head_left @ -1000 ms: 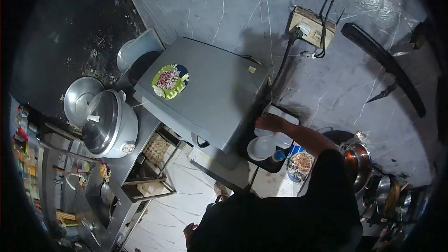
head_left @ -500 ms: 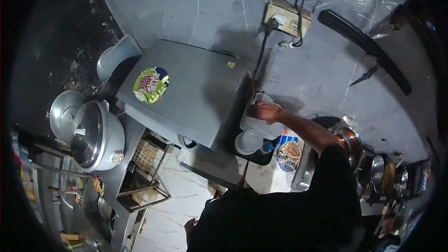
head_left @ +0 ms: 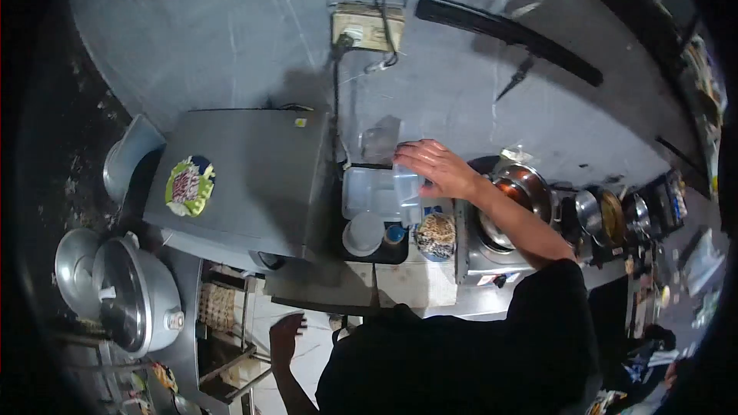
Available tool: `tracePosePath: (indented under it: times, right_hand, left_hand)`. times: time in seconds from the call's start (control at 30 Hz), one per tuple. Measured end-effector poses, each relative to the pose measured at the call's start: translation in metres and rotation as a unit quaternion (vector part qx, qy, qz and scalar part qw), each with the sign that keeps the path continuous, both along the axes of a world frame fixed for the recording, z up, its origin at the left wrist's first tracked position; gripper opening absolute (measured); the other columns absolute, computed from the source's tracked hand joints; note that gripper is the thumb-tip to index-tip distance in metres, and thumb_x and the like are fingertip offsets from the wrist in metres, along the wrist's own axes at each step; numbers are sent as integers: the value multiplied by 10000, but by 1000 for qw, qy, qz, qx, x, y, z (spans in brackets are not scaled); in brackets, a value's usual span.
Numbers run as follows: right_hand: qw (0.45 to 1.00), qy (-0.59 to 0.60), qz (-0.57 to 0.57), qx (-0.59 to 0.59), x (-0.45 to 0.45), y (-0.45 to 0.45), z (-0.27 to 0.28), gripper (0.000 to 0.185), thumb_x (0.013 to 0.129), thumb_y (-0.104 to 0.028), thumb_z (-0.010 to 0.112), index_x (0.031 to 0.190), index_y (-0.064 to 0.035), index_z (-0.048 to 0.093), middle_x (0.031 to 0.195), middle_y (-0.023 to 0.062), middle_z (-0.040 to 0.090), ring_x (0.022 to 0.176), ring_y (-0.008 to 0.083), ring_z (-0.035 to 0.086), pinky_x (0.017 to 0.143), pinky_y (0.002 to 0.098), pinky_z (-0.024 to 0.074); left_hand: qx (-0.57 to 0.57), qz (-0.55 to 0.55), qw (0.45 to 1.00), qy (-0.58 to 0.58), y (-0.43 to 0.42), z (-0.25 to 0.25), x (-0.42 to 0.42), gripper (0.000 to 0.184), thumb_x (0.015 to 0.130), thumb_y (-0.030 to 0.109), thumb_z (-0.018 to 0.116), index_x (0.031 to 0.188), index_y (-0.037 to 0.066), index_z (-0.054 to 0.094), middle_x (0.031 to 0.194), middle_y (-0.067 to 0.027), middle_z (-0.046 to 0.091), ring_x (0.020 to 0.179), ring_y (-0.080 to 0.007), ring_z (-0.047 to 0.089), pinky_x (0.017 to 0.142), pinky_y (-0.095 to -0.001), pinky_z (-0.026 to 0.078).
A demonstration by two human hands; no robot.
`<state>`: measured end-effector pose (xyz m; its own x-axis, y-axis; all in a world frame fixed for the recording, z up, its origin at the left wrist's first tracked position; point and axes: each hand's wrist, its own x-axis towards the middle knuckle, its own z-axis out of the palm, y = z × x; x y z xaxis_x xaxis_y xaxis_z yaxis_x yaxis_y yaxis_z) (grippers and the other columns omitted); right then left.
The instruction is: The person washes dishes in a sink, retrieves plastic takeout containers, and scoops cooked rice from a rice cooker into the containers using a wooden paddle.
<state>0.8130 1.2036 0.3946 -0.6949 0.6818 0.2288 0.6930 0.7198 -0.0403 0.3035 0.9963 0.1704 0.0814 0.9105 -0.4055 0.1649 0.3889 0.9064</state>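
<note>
Grey wall (head_left: pixel 269 46) behind, right hand (head_left: pixel 434 170) gripping translucent container (head_left: pixel 408 198)

The fingers are holding it just beside a translucent tub (head_left: pixel 366 190) on a black tray (head_left: pixel 390 255); the left hand (head_left: pixel 287 334) is hanging unclenched above white floor (head_left: pixel 309 357).

right hand (head_left: pixel 435 170): holding clear container (head_left: pixel 407 195); left hand (head_left: pixel 285 340): hanging low, fingers extended

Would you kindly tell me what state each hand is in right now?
Left hand: open, holding nothing visible.
Right hand: closed on a clear plastic container.
</note>
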Motion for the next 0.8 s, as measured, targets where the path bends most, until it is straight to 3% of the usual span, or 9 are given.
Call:
tracePosePath:
  times: [0.07,0.13,0.2,0.23,0.27,0.33,0.43,0.53,0.8]
  right_hand:
    - [998,54,-27,-6,-7,-34,22,886,641,-102,819,1460,-97,481,1490,121,500,1393,315,457,1162,453,361]
    - [995,87,-43,-15,-23,-71,42,880,634,-89,796,1457,-93,486,1475,127,513,1374,329,473,1146,465,380]
    - [990,131,-44,-4,-39,-103,55,867,620,-75,797,1440,-87,515,1463,125,531,1342,330,510,1125,468,407]
    - [986,157,-46,-5,-49,-120,61,861,617,-77,806,1431,-84,527,1458,124,536,1337,330,517,1121,470,412]
    - [982,183,-50,-8,-57,-136,61,855,614,-79,814,1423,-82,538,1454,123,541,1331,329,525,1118,471,416]
    - [967,247,-63,-8,-69,-166,49,837,614,-100,844,1401,-61,560,1447,136,546,1328,326,535,1108,472,429]
    - [948,302,-95,-10,-84,-207,41,830,638,-118,865,1403,-38,555,1449,163,537,1331,345,533,1105,476,435]
    - [942,304,-140,-15,-91,-244,31,830,638,-114,872,1404,-41,560,1453,159,533,1328,350,533,1103,473,438]
    - [939,313,-140,-14,-96,-308,22,833,630,-91,868,1404,-31,567,1449,139,538,1302,353,557,1073,475,470]
  left_hand:
    - [96,-83,991,36,45,78,40,246,985,150,647,1186,28,717,1091,-114,757,995,-203,713,861,-331,554]
    - [94,-149,984,3,69,146,78,331,970,137,661,1287,41,662,1209,-128,720,1116,-212,665,969,-351,507]
    - [215,-198,951,-96,88,186,121,411,976,141,654,1373,53,597,1282,-116,683,1172,-212,631,1027,-366,475]
    - [215,-182,945,-168,96,192,143,418,983,143,653,1384,46,587,1275,-115,684,1183,-214,626,1034,-369,472]
    - [211,-164,933,-240,104,193,165,425,990,145,651,1395,40,576,1267,-114,686,1195,-216,622,1041,-373,470]
    - [287,-186,926,-157,123,188,201,389,1017,129,629,1384,10,577,1291,-113,677,1189,-197,622,1046,-346,468]
    - [221,-191,924,-246,118,168,232,353,1031,92,612,1370,-6,583,1280,-102,676,1155,-172,632,1029,-309,477]
    - [181,-258,915,-253,102,153,237,313,1029,67,612,1330,-19,611,1265,-81,675,1117,-140,632,1011,-276,481]
    - [161,-251,927,-225,60,124,265,198,972,73,697,1146,-19,710,991,-56,740,896,-122,674,842,-271,541]
